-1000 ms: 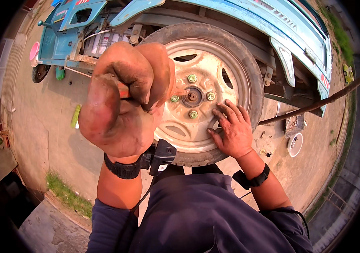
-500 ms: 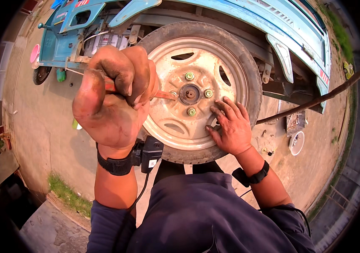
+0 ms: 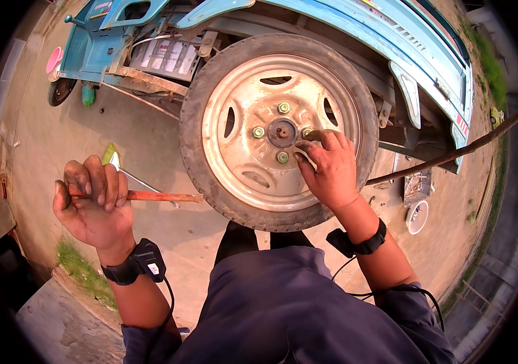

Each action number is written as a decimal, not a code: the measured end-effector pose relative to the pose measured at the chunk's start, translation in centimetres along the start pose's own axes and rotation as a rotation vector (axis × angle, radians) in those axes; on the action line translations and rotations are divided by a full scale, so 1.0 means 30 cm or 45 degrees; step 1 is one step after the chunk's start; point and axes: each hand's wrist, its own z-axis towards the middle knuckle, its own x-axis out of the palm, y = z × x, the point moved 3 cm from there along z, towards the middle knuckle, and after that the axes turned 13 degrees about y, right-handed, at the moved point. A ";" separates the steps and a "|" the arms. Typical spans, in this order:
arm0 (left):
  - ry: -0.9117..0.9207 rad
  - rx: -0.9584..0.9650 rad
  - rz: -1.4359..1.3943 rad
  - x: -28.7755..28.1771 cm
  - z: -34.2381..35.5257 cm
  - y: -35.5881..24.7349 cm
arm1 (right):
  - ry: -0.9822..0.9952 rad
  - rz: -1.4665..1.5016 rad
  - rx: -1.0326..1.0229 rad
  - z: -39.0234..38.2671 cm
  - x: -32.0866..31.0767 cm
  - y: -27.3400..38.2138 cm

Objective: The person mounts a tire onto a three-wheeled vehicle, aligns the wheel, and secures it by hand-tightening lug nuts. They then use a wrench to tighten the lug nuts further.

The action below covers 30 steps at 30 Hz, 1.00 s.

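In my left hand (image 3: pixel 95 200) is a red metal bar (image 3: pixel 165 196), fingers wrapped around it; its flattened end points right toward the tire (image 3: pixel 193 161). My right hand (image 3: pixel 331 164) is at the wheel, fingers bent and thumb apart from the forefinger, with fingertips at the right-side wheel nut (image 3: pixel 307 131) and partly covering it. The pale, rust-stained steel wheel (image 3: pixel 228 161) has a dark center hub (image 3: pixel 282 133). Around the hub sit the top nut (image 3: pixel 283 108), the left nut (image 3: pixel 258 132) and the bottom nut (image 3: pixel 282 157), all greenish.
A blue three-wheeled cargo vehicle (image 3: pixel 356 27) stands behind the wheel. At right a long brown pole (image 3: pixel 453 155) slants out from beside the tire, near a white bucket (image 3: pixel 417 217) and a tray of small parts (image 3: pixel 417 187). A green-headed broom (image 3: pixel 111 155) lies on the ground at left.
My left hand has drawn the red bar away from the wheel, down and to the left, uncovering the left nut. My right hand has moved up to the right-side nut.
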 end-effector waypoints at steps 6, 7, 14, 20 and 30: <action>-0.102 0.025 0.107 -0.115 -0.130 -0.067 | 0.078 -0.176 -0.023 0.179 0.045 0.072; -0.099 0.026 0.103 -0.133 -0.145 -0.076 | 0.139 -0.232 0.005 0.189 0.067 0.068; -0.163 0.034 0.106 -0.209 -0.216 -0.114 | 0.218 -0.376 0.000 0.242 0.095 0.089; -0.136 0.047 0.087 -0.273 -0.232 -0.145 | 0.233 -0.352 -0.060 0.238 0.101 0.079; -0.170 0.009 0.073 -0.332 -0.243 -0.159 | -0.017 0.229 0.037 0.231 -0.013 0.029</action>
